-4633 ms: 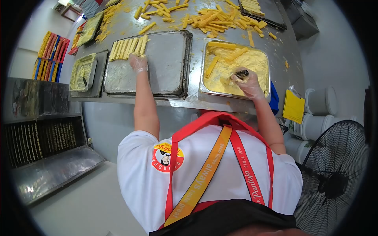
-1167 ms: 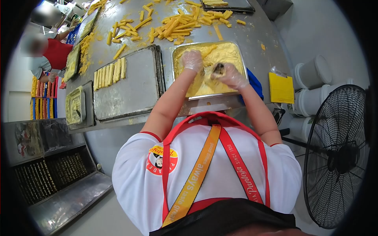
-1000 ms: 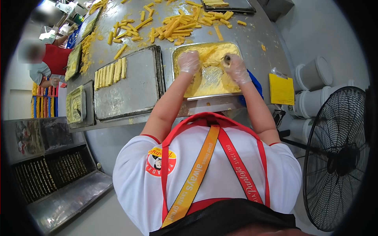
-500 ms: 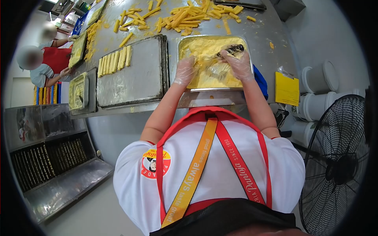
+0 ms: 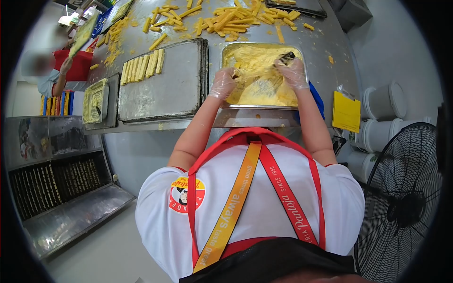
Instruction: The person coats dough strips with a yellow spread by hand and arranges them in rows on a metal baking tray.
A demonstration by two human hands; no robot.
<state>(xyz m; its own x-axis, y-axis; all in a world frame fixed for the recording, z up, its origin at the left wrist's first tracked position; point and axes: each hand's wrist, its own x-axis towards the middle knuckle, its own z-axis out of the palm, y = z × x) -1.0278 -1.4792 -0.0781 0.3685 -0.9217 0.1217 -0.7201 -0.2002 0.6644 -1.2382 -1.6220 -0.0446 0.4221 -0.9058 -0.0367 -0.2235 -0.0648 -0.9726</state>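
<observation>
A metal pan [image 5: 262, 105] of creamy yellow mixture sits near the table's front edge. At its left rim is my left hand [image 5: 223, 83], in a clear glove, fingers curled closed; what they pinch is too small to make out. My gloved right hand [image 5: 293, 73] is closed round a dark-handled tool [image 5: 287, 57] over the pan's right side. Something sheer and shiny, perhaps plastic film, spans the mixture between both hands. Left of the pan, a flat baking tray [image 5: 165, 89] carries a row of coated sticks [image 5: 143, 67] along its upper left.
Loose yellow sticks [image 5: 231, 21] are heaped behind the pan. A smaller pan [image 5: 96, 100] stands at the table's left. A co-worker in a red apron [image 5: 78, 64] holds a coated tray [image 5: 84, 34]. Yellow paper [image 5: 346, 112] hangs at the right edge, near a fan [image 5: 406, 207].
My left hand has gone from the baking tray into the pan, then back to its left rim. My right hand still has the tool, now farther up the pan. The co-worker's tray has risen.
</observation>
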